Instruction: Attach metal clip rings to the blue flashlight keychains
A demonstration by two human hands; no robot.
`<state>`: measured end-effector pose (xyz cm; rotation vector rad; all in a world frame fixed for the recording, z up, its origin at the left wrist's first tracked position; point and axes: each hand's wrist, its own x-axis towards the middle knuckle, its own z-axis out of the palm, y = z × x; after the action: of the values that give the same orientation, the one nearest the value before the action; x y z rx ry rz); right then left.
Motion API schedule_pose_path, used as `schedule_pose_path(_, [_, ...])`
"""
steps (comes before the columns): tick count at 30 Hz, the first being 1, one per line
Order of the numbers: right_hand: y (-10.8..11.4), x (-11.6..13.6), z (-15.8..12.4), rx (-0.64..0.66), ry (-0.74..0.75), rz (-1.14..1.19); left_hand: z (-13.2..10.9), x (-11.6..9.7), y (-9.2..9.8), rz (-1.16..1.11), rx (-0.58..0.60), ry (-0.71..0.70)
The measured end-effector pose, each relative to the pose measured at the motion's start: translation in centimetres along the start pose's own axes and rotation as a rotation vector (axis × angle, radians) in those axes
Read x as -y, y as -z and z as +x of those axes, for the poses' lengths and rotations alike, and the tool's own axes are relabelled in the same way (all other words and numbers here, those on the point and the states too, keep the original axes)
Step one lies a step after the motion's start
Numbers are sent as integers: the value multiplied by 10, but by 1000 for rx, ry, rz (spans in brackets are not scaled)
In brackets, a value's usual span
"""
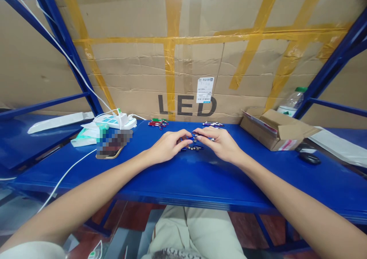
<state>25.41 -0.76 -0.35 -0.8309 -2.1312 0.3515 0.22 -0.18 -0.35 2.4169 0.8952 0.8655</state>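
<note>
My left hand (168,146) and my right hand (220,141) meet over the middle of the blue table (177,178). Both are closed, thumbs against fingers, around a small blue piece (194,135) with shiny metal parts. Its exact kind is too small to make out and partly covered by the fingers. Just below the fingertips lie several small dark-blue pieces with round metal ends (195,148). Beyond my left hand sits a small pile of red pieces with metal parts (157,124), with green ones (159,119) behind. Slim dark and silver pieces (211,124) lie behind my right hand.
On the left are a phone (113,148), a tissue pack (88,134) and a white power strip (114,120) with cables. To the right stand an open cardboard box (276,131), a black mouse (309,158) and a plastic bottle (295,100). A large cardboard sheet (137,75) rises behind.
</note>
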Motion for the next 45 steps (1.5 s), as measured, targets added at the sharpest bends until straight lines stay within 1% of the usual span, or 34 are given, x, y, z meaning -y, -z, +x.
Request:
schedule_pose_path(4, [-2, -2, 0, -20, -71, 39, 0, -2, -1, -3, -18, 29])
schedule_pose_path(9, [-4, -8, 1, 15, -132, 90, 2, 3, -2, 50, -69, 50])
schedule_pose_path(12, [-5, -11, 1, 14, -97, 32, 3, 6, -1, 108, -94, 37])
schedule_pose_path(17, [-4, -10, 1, -46, -17, -188, 4, 9, 4, 272, -153, -12])
schedule_pose_path(19, [-3, -9, 0, -58, 0, -230, 4, 9, 6, 300, -167, -34])
schedule_pose_path(23, [0, -7, 0, -61, 8, -236, 5, 10, 9, 329, -171, -69])
schedule_pose_path(28, [1, -8, 0, -49, 5, -189, 4, 13, 9, 374, -154, -89])
schedule_pose_path(31, [1, -8, 1, -43, -4, -165, 4, 14, 11, 409, -106, -103])
schedule_pose_path(34, [3, -7, 1, -14, -14, -134, 4, 13, 17, 390, -47, -116])
schedule_pose_path(36, [6, -5, 1, 61, -26, -84, 4, 12, 22, 351, 10, -115])
schedule_pose_path(40, [9, 1, -1, 265, -75, 24, 3, 9, 29, 258, 201, -135])
schedule_pose_path(43, [8, 4, -3, 350, -130, 64, 2, 6, 28, 203, 316, -92])
schedule_pose_path(45, [5, 4, -4, 407, -181, 98, 1, 3, 26, 161, 365, -62])
